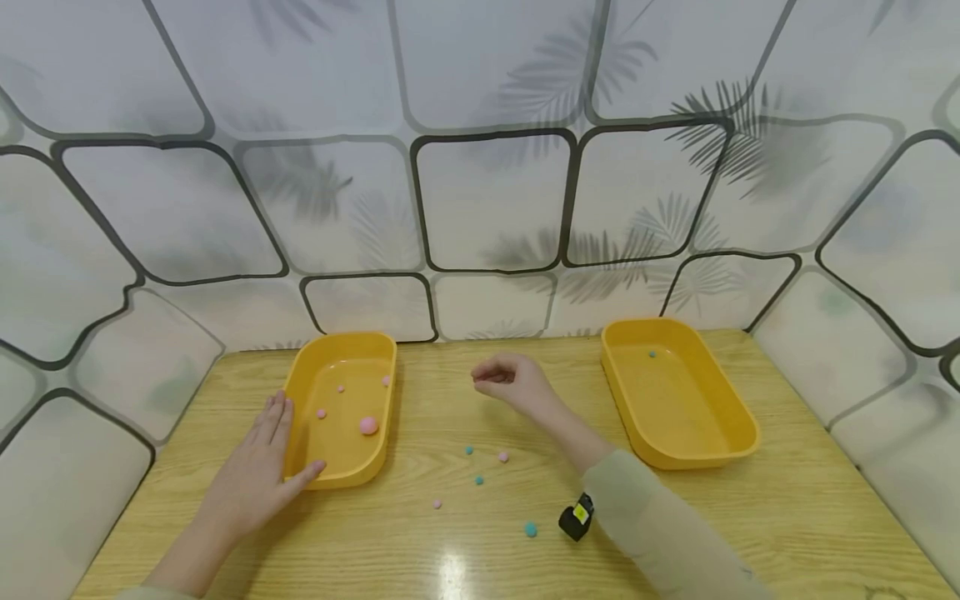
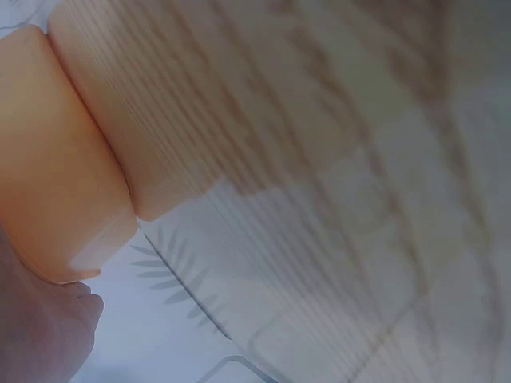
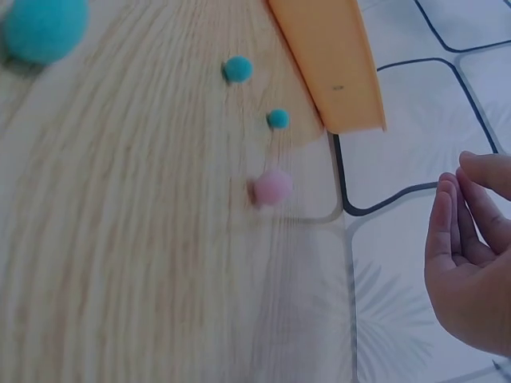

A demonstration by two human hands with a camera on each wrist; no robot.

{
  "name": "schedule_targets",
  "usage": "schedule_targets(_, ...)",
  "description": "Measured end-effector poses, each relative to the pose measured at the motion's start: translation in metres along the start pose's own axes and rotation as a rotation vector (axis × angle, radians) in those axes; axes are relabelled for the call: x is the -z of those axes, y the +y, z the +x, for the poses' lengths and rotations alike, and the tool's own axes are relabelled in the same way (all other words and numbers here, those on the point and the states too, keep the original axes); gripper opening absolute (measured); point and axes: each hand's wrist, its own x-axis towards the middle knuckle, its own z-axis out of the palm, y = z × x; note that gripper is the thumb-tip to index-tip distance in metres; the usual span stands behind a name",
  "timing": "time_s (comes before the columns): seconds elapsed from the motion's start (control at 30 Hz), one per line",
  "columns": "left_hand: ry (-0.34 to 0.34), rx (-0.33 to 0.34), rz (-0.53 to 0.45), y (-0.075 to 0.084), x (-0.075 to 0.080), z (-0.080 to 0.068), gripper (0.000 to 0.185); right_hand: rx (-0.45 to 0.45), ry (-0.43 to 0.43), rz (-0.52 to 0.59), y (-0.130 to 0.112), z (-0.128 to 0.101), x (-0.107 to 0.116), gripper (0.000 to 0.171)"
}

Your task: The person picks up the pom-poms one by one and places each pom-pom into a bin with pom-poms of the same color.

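Left hand: your left hand (image 1: 258, 467) lies flat against the outer wall of the left tray (image 1: 372, 354), fingers straight and thumb hooked at its near corner. It looks like a brace, so the tray stays put.
Left tray: it holds pink balls only, a large pink ball (image 1: 368, 426) near its right wall and some tiny ones further back.
Right hand: your right hand (image 1: 510, 382) hovers over the table (image 1: 787, 508) between the two trays, fingers curled loosely. The wrist view shows an empty palm, so it grasps nothing.
Right tray: the right tray (image 1: 738, 429) sits well apart from that hand, with one small teal ball (image 1: 652, 354) near its far end. The colours seem kept apart by tray.
Loose balls: still on the table near your right forearm are a bigger teal ball (image 1: 531, 529), two little teal ones (image 1: 468, 450) and two small pink ones (image 1: 503, 457).
Black clip: a black clip (image 1: 576, 517) rests beside your sleeve.
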Motion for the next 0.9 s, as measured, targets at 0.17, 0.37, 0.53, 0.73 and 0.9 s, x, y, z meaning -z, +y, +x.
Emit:
schedule_targets(0.17, -0.004, 0.003, -0.006, 0.001, 0.001, 0.000, 0.105, -0.002, 0.004, -0.007, 0.007, -0.006, 0.007, 0.022)
schedule_targets(0.37, -0.031, 0.023, -0.019, 0.002, 0.002, 0.002, 0.105, -0.027, -0.019, -0.041, 0.015, -0.017, 0.012, 0.021)
schedule_targets(0.53, -0.032, 0.024, -0.019, 0.003, 0.003, 0.001, 0.105, -0.009, -0.036, -0.083, 0.021, -0.025, 0.013, 0.019)
schedule_targets(0.73, -0.025, 0.017, -0.010, 0.003, 0.003, 0.000, 0.105, 0.003, -0.044, -0.100, 0.029, -0.034, 0.014, 0.014)
schedule_targets(0.9, -0.033, 0.017, -0.008, 0.004, 0.003, 0.000, 0.106, -0.020, -0.057, -0.109, 0.039, -0.040, 0.016, 0.013)
